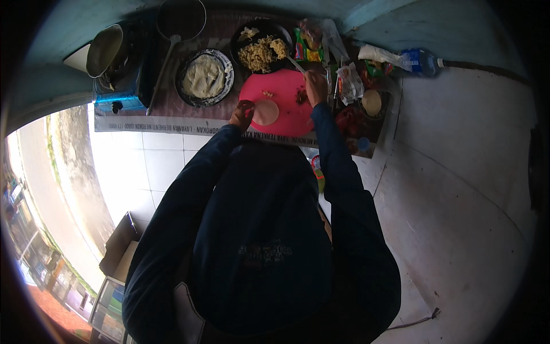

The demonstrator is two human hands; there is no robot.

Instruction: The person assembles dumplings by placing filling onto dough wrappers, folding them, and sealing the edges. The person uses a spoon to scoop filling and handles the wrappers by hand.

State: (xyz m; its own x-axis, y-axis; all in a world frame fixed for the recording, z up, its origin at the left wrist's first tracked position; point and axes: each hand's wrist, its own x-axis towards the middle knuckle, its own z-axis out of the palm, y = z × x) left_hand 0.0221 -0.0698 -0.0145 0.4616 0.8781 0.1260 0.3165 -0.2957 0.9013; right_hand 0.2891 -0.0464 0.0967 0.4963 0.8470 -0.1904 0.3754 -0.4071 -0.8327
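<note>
My left hand (242, 115) rests at the left edge of a pink board (283, 84), its fingers at the rim of a thin round wrapper (265, 112). My right hand (316, 88) grips a metal spoon (295, 64), whose far end reaches into noodles (260, 53) in a black pan (237, 38). Small brown-red bits (301, 96) and a few noodle crumbs (267, 93) lie on the board. Left of it, a patterned plate (229, 79) holds a pale, thick dough or batter (204, 77).
A blue gas stove (120, 102) with a pot (104, 51) stands at the left, beside a long-handled strainer (175, 39). Food packets (308, 51), a foil packet (349, 84), a stack of round wrappers (371, 102) and a plastic bottle (423, 62) lie to the right.
</note>
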